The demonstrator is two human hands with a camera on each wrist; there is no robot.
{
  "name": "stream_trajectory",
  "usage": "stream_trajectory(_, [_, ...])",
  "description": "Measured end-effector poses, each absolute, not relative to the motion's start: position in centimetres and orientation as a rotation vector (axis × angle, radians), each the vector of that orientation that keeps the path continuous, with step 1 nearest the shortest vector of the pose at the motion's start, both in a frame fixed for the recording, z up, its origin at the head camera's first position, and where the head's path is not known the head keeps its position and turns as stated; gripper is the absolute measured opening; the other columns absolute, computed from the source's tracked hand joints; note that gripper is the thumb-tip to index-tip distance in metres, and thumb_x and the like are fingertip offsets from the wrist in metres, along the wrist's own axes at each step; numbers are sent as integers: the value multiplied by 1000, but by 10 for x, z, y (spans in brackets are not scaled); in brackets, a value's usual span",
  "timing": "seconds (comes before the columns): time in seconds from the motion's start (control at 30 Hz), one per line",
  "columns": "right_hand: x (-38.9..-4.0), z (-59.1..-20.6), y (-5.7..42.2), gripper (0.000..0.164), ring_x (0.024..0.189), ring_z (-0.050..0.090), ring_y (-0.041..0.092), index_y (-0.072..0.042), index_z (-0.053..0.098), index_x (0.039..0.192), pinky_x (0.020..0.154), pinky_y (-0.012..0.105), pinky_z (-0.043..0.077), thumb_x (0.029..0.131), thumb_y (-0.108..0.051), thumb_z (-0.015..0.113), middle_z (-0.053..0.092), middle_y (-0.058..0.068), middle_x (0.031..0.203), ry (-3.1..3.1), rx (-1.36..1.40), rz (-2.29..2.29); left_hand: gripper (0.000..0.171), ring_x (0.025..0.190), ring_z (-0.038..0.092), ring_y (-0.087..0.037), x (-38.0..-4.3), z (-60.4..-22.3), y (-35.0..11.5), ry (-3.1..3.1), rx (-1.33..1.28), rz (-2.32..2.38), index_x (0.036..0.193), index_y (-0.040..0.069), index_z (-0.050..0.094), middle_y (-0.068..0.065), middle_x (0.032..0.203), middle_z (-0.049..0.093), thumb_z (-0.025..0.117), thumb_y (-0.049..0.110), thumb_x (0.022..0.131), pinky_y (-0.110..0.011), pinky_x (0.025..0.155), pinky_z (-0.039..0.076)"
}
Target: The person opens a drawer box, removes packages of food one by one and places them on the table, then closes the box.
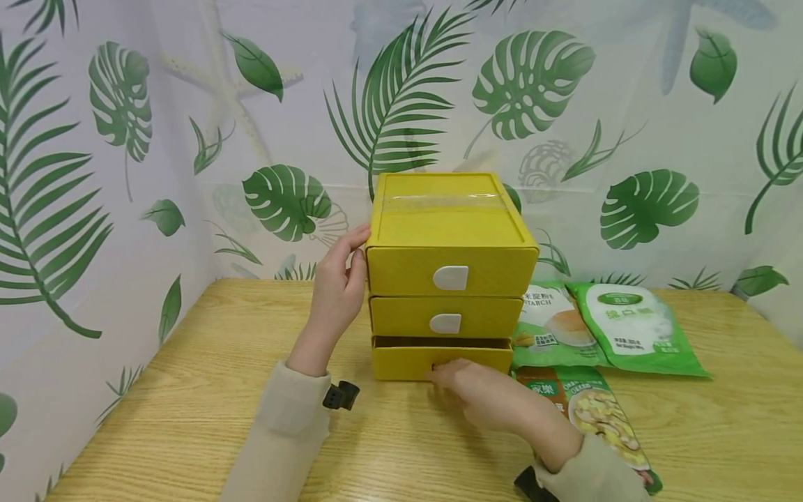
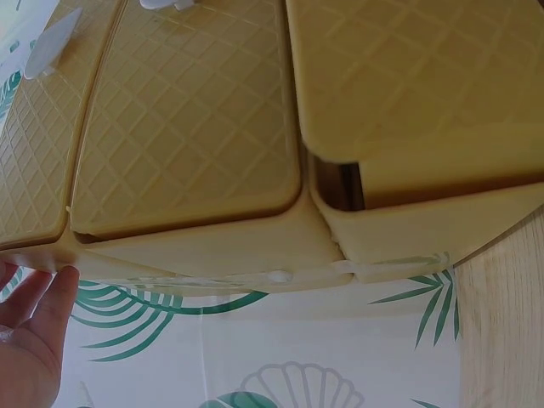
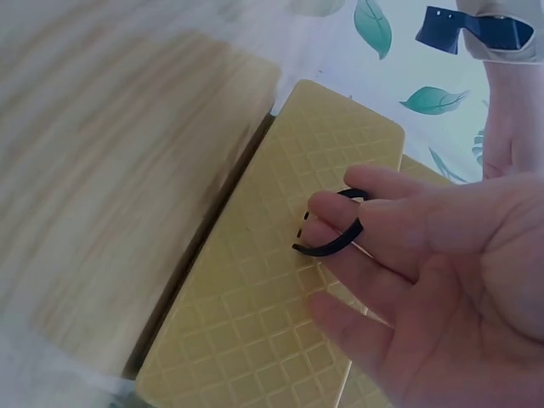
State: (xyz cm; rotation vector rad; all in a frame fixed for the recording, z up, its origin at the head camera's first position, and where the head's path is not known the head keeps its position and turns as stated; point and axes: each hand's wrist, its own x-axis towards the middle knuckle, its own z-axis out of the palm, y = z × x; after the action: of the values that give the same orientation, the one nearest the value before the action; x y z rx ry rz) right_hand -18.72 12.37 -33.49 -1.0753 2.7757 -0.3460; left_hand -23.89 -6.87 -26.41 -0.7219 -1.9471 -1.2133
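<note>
A yellow box with three stacked drawers, a drawer unit (image 1: 448,272), stands on the table. Its bottom drawer (image 1: 389,362) is pulled out a little, with a dark gap along its top; the two upper drawers are pushed in. My left hand (image 1: 337,286) rests its fingers against the unit's upper left side. In front of the bottom drawer is my right hand (image 1: 489,394). The right wrist view shows its fingers curled at a black curved handle (image 3: 336,242) on the drawer's waffle-patterned front. The drawer's inside is hardly visible.
Two green-and-white food bags, a starch bag (image 1: 552,328) and a sugar-like bag (image 1: 633,328), lie right of the unit. A green-brown food packet (image 1: 605,418) lies in front of them, partly behind the right forearm. A leaf-printed cloth (image 1: 401,104) hangs behind the wooden table (image 1: 207,390).
</note>
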Motion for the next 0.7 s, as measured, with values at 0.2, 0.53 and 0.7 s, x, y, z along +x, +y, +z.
stream_trajectory(0.2, [-189,-336,125,44,104,35,22,-4,45,112,87,37,26,71,14,43,42,11,113,2798,-1087,-317,24,99,41,-20,-239,-264,-69,-1947,-727,-1213,99,-9,47,-16,107,46,34,-8,79,-26,52,45])
stream_trajectory(0.53, [-191,-338,128,39,110,27,23,-4,39,117,88,44,19,78,-1,42,33,12,120,2796,-1093,-284,24,99,41,-19,-240,-265,-69,-1946,-721,-1206,99,-9,47,-16,107,46,34,-8,79,-24,51,44])
stream_trajectory(0.7, [-192,-341,129,41,110,26,23,-4,37,118,87,46,19,78,-4,44,32,13,121,2792,-1121,-268,24,99,41,-15,-253,-275,-73,-1943,-733,-1203,101,-5,48,-11,108,46,35,-4,80,-20,45,40])
